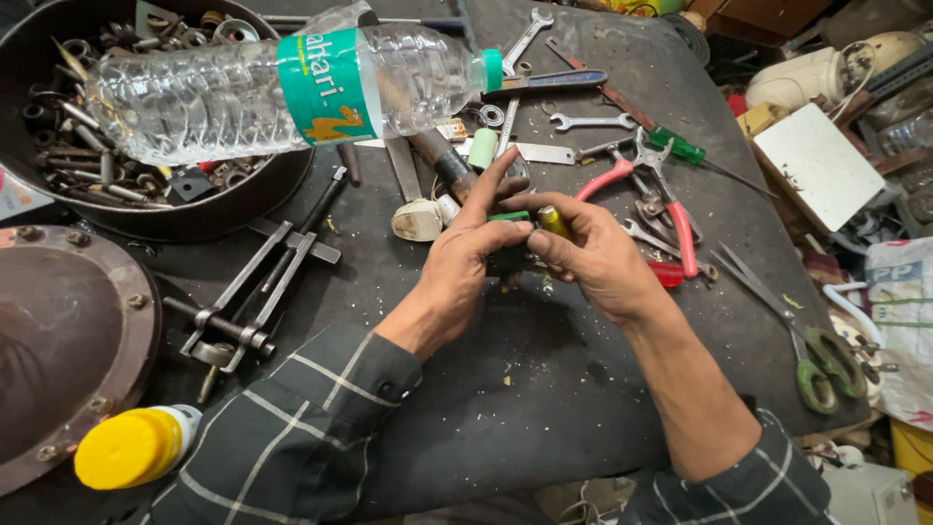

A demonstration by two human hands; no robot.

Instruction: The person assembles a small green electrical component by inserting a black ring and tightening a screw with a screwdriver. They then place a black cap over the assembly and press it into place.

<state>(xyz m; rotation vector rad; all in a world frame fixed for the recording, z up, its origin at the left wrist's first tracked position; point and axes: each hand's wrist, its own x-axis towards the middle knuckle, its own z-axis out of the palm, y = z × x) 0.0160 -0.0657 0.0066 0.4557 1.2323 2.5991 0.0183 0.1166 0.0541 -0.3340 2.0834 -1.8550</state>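
Note:
My left hand (466,255) and my right hand (593,255) meet over the middle of a dark workbench (544,389). Between their fingertips they hold a small object with a green part (509,217) and a yellow-gold cylindrical part (553,222). The left thumb and fingers pinch the green end, while the index finger sticks out straight. My right fingers curl around the yellow end. Most of the object is hidden by the fingers. Both forearms wear dark checked sleeves.
A clear plastic bottle (282,89) lies across a black pan of nuts and bolts (146,219). A gear puller (255,292), wrenches (589,122), red-handled pliers (661,199), green-handled scissors (812,360), a green screwdriver (680,148) and a yellow-capped bottle (136,447) lie around. A round metal flange (78,340) is at left.

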